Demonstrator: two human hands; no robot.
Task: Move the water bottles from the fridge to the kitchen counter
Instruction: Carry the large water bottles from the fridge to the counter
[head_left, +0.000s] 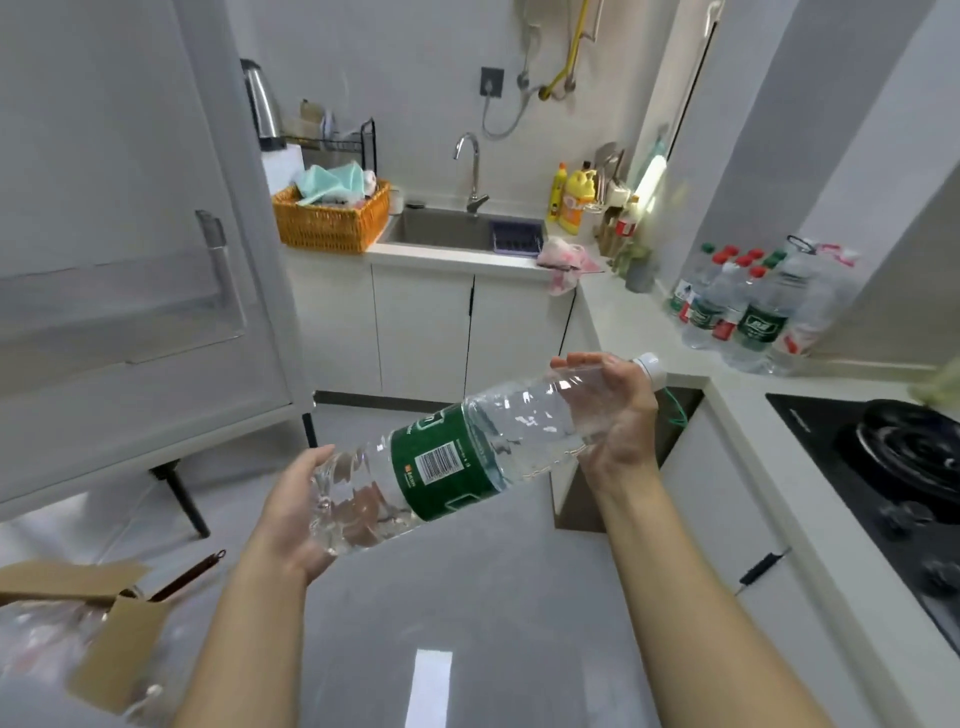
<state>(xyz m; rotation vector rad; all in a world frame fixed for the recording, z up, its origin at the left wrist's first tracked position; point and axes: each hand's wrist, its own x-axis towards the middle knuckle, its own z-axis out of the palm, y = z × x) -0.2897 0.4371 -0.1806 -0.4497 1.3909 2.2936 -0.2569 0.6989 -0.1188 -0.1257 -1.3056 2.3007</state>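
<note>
A large clear water bottle (467, 447) with a green label and a white cap lies tilted across the middle of the view, cap up to the right. My left hand (291, 514) cups its base from below. My right hand (618, 410) grips its shoulder and neck just under the cap. Both hands carry it in the air above the floor. Several more water bottles (748, 312) with red and green caps stand grouped on the white kitchen counter (639, 332) at the right. The white fridge (119, 260) fills the left, its door shut.
A sink (441, 228) with a tap sits at the back beside an orange basket (332, 218). Yellow detergent bottles (574, 200) stand at the counter's corner. A black hob with a pan (904, 452) lies at the right. A cardboard box (93, 623) rests on the floor at lower left.
</note>
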